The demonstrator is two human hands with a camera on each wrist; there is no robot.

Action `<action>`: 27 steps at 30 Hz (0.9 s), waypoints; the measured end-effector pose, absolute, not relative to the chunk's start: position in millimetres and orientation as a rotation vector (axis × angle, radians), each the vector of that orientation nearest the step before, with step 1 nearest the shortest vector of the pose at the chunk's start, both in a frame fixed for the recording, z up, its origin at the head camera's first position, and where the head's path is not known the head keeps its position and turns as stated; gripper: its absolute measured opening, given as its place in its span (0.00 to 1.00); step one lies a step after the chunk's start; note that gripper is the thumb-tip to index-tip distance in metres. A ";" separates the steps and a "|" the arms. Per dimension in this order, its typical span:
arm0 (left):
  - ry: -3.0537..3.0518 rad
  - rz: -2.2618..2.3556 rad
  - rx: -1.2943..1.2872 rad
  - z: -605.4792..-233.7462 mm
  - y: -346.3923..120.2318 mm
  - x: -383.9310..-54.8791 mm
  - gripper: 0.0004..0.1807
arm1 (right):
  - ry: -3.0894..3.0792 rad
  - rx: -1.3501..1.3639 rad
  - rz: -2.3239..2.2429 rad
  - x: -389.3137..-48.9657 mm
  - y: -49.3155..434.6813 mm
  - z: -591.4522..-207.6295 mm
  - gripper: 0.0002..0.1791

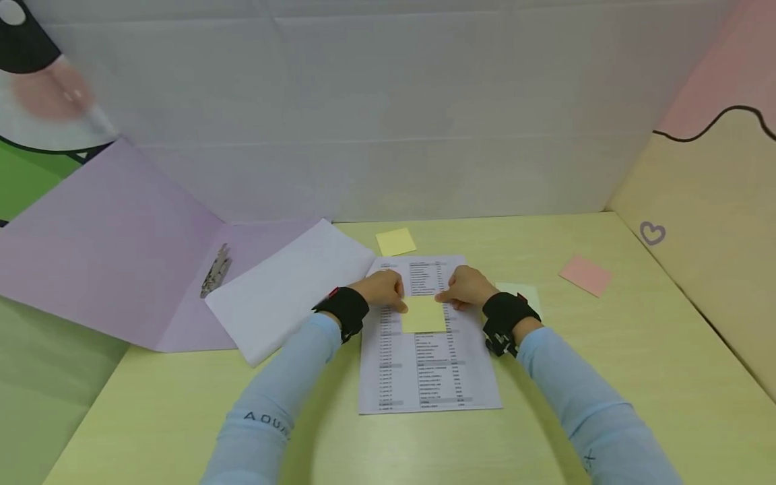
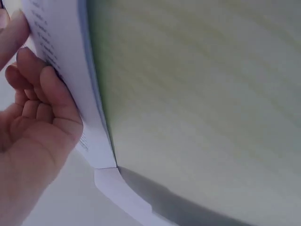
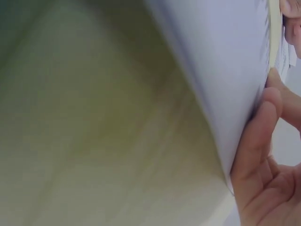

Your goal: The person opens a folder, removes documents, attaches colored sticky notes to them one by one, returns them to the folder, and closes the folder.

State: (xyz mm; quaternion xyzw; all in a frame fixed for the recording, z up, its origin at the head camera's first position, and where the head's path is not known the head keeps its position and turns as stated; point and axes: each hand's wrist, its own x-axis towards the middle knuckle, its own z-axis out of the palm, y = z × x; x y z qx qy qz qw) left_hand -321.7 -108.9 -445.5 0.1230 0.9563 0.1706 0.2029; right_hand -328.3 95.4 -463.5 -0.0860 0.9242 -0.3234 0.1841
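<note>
A yellow sticky note point(image 1: 424, 315) lies over the middle of a printed sheet point(image 1: 394, 377), which bears rows and columns of small text. At the note's upper left corner my left hand point(image 1: 380, 289) pinches its edge. The right hand point(image 1: 469, 286) holds the upper right corner the same way. In the left wrist view, curled fingers of the left hand point(image 2: 37, 108) rest on the page. The right wrist view has the right hand's point(image 3: 268, 155) fingers against the paper, its thumb at the thin yellow edge of the note point(image 3: 274, 37).
An open purple folder point(image 1: 121, 249) with a metal clip point(image 1: 216, 271) stands at the left. A turned-over white page point(image 1: 291, 289) leans across it. Loose sticky notes lie around: yellow point(image 1: 396, 242) behind, pale green point(image 1: 523, 294) beside the right wrist, pink point(image 1: 586, 275) farther right.
</note>
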 end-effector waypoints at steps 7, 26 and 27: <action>2.618 0.502 0.372 -441.6 -113.3 -316.4 0.18 | 2.623 -0.307 -0.824 -324.8 90.1 -461.7 0.22; 2.616 0.495 0.439 -440.5 -113.0 -317.7 0.21 | 2.829 -0.207 -0.247 -323.1 40.6 -454.5 0.42; 2.618 0.493 0.441 -440.1 -112.7 -317.6 0.21 | 2.821 -0.202 -0.249 -324.8 40.6 -455.3 0.43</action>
